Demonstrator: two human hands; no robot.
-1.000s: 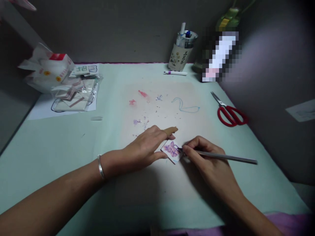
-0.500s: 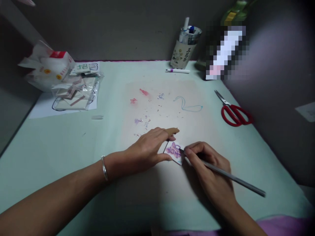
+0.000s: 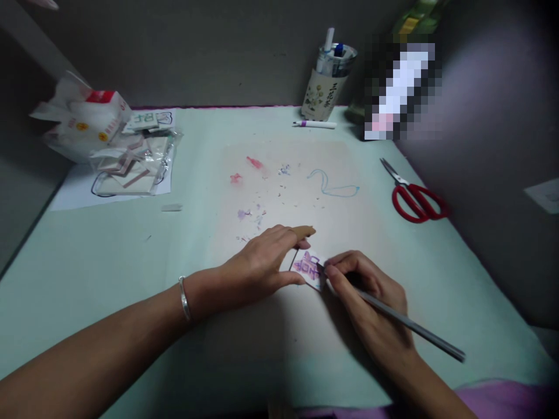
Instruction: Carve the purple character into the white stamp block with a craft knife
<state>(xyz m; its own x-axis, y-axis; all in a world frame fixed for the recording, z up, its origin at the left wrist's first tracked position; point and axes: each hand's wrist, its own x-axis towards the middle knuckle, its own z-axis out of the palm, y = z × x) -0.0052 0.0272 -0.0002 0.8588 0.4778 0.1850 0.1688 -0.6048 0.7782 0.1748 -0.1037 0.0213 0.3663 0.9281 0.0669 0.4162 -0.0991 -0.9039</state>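
purple marks on small white square (image 3: 308,269)

Polished metal, crinkled plastic and matt paper.
The slim tool (image 3: 413,325) has a smooth grey shaft with a metallic sheen; the scissors (image 3: 402,182) pair shiny metal blades with smooth red, plastic-looking handles. Glossy clear plastic forms the wrinkled bag (image 3: 171,144) over matt white paper (image 3: 76,192). The bracelet (image 3: 184,298) gleams like metal. The small tile (image 3: 308,270) seems matt, its material unclear in shadow.
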